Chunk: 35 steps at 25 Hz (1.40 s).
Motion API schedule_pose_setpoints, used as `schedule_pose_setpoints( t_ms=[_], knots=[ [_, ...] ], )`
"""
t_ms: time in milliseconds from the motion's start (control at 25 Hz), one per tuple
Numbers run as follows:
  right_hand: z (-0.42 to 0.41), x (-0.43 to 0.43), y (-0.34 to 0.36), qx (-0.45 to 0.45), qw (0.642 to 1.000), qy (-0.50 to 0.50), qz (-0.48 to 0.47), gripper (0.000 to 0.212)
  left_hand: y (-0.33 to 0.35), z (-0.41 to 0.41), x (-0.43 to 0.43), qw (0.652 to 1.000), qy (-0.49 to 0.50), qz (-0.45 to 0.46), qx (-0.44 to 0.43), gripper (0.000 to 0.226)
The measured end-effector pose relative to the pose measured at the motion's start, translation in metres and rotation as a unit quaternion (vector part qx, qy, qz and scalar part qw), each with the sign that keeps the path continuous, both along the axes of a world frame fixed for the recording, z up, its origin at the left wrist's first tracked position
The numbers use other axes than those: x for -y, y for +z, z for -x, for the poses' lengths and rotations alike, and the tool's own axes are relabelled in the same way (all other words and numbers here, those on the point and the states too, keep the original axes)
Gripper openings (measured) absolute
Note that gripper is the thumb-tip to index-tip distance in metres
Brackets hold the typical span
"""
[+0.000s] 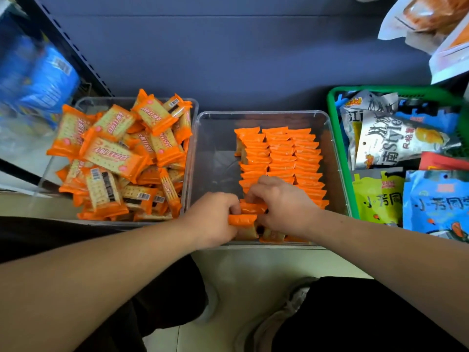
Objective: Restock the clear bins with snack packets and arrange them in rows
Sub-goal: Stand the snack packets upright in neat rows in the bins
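Near end of the middle clear bin (261,113): left hand (214,218) pinched an upright snack packet (242,220); right hand (280,203) curled on a second packet (253,207) beside the rows (280,158). Packets were judged light, crinkly and slippery, with breakable crackers inside; best held gently across the flat faces.

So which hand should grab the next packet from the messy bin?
Probably the left hand, once it places its packet: the messy bin sits beside it. The right hand holds the rows in the middle bin and would have to cross over.
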State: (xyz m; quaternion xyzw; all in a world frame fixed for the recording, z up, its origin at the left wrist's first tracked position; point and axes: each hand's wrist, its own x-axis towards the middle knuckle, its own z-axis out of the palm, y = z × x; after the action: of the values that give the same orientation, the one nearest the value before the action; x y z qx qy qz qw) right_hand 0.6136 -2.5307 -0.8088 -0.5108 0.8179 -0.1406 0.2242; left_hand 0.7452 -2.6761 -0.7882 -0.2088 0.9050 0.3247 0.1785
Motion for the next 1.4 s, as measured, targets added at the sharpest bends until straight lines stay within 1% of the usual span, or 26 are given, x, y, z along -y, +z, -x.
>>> schedule_pose_setpoints(
  t_ms=[80, 120, 160, 240, 320, 360, 440, 480, 560, 600, 680, 720, 800, 880, 1040, 1200, 1240, 1280, 1360, 1400],
  knots=[
    [0.010, -0.001, 0.012, 0.020, 1.000, 0.000, -0.014, 0.031, -0.015, 0.002, -0.015, 1.000, 0.025, 0.000, 0.005, 0.023],
    [0.017, -0.004, 0.018, 0.025, 0.999, 0.005, -0.035, 0.032, -0.019, 0.005, -0.018, 0.999, 0.031, -0.002, 0.014, 0.022],
    [0.022, -0.007, 0.023, 0.017, 0.997, 0.018, -0.071, 0.032, -0.018, 0.009, -0.018, 0.999, 0.035, -0.005, 0.029, 0.021],
    [0.026, -0.014, 0.028, -0.015, 0.986, 0.056, -0.157, 0.034, -0.011, 0.016, -0.014, 0.997, 0.039, -0.028, 0.062, 0.026],
    [0.024, -0.022, 0.026, -0.034, 0.976, 0.077, -0.202, 0.033, -0.005, 0.018, -0.009, 0.997, 0.032, -0.030, 0.067, 0.029],
    [0.021, -0.025, 0.024, -0.049, 0.974, 0.085, -0.205, 0.032, -0.005, 0.017, -0.007, 0.998, 0.034, -0.017, 0.055, 0.032],
    [0.015, -0.030, 0.021, -0.094, 0.973, 0.099, -0.186, 0.035, -0.009, 0.013, -0.009, 0.998, 0.047, -0.001, 0.042, 0.045],
    [0.012, -0.031, 0.019, -0.116, 0.972, 0.106, -0.176, 0.036, -0.012, 0.010, -0.011, 0.997, 0.061, -0.006, 0.043, 0.050],
    [0.010, -0.033, 0.017, -0.138, 0.970, 0.115, -0.166, 0.031, -0.018, 0.010, -0.013, 0.993, 0.106, -0.030, 0.042, 0.052],
    [0.011, -0.035, 0.017, -0.139, 0.970, 0.115, -0.163, 0.028, -0.018, 0.012, -0.013, 0.991, 0.123, -0.041, 0.041, 0.052],
    [0.018, -0.037, 0.019, -0.129, 0.973, 0.104, -0.161, 0.026, -0.019, 0.014, -0.009, 0.990, 0.126, -0.048, 0.037, 0.054],
    [0.022, -0.038, 0.020, -0.115, 0.975, 0.093, -0.165, 0.027, -0.020, 0.014, -0.009, 0.991, 0.120, -0.045, 0.043, 0.053],
    [0.025, -0.040, 0.018, -0.084, 0.978, 0.075, -0.177, 0.029, -0.023, 0.011, -0.012, 0.990, 0.121, -0.051, 0.057, 0.043],
    [0.024, -0.042, 0.012, -0.081, 0.979, 0.073, -0.171, 0.030, -0.027, 0.009, -0.017, 0.987, 0.130, -0.070, 0.063, 0.041],
    [0.026, -0.040, 0.016, -0.062, 0.983, 0.074, -0.157, 0.033, -0.031, 0.016, -0.022, 0.983, 0.151, -0.074, 0.072, 0.045],
    [0.029, -0.036, 0.024, -0.054, 0.983, 0.060, -0.166, 0.028, -0.029, 0.020, -0.019, 0.961, 0.222, -0.141, 0.088, 0.058],
    [0.029, -0.034, 0.028, -0.053, 0.982, 0.057, -0.171, 0.027, -0.027, 0.020, -0.016, 0.954, 0.235, -0.159, 0.101, 0.057],
    [0.029, -0.033, 0.031, -0.053, 0.981, 0.058, -0.178, 0.028, -0.024, 0.018, -0.014, 0.949, 0.242, -0.169, 0.111, 0.051],
    [0.027, -0.027, 0.042, -0.058, 0.976, 0.074, -0.195, 0.029, -0.016, 0.015, -0.009, 0.950, 0.242, -0.164, 0.108, 0.036],
    [0.027, -0.022, 0.048, -0.058, 0.975, 0.077, -0.200, 0.030, -0.011, 0.012, -0.008, 0.953, 0.238, -0.159, 0.105, 0.032]
  ],
)
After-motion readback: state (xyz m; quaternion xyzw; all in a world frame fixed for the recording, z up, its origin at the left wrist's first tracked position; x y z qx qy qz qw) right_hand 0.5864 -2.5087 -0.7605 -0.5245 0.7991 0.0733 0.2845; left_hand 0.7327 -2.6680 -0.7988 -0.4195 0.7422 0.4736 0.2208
